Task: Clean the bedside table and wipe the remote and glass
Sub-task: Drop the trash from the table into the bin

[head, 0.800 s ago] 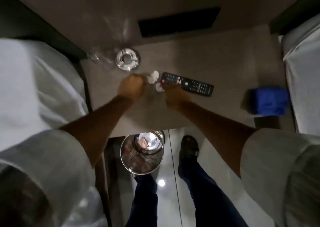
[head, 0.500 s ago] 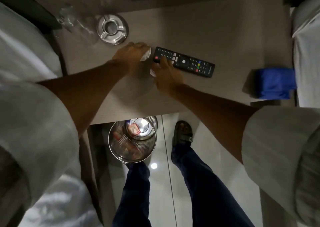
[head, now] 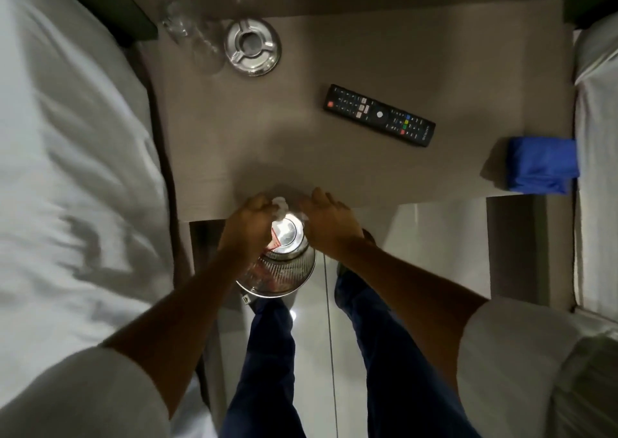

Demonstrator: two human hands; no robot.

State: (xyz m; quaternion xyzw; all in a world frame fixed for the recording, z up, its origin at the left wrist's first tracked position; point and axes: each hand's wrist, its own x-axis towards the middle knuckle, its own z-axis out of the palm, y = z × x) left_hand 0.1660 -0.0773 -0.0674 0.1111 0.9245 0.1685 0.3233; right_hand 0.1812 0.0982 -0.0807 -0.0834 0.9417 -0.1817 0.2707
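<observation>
My left hand (head: 249, 225) is closed around crumpled white paper scraps (head: 280, 206), held over the metal mesh waste bin (head: 284, 270) just below the front edge of the bedside table (head: 274, 129). My right hand (head: 329, 218) is beside it over the bin, fingers curled; a small white scrap shows at its fingertips. The black remote (head: 379, 114) lies on the table to the right of centre. A clear glass (head: 192, 41) lies on its side at the table's back left.
A steel ashtray (head: 252, 46) sits next to the glass. A folded blue cloth (head: 541, 165) rests at the table's right front corner. White beds flank the table on both sides. My legs stand on the glossy floor by the bin.
Both hands gathered the white scraps next to the remote, then drew back off the table's front edge to above the bin. The remote stays in place.
</observation>
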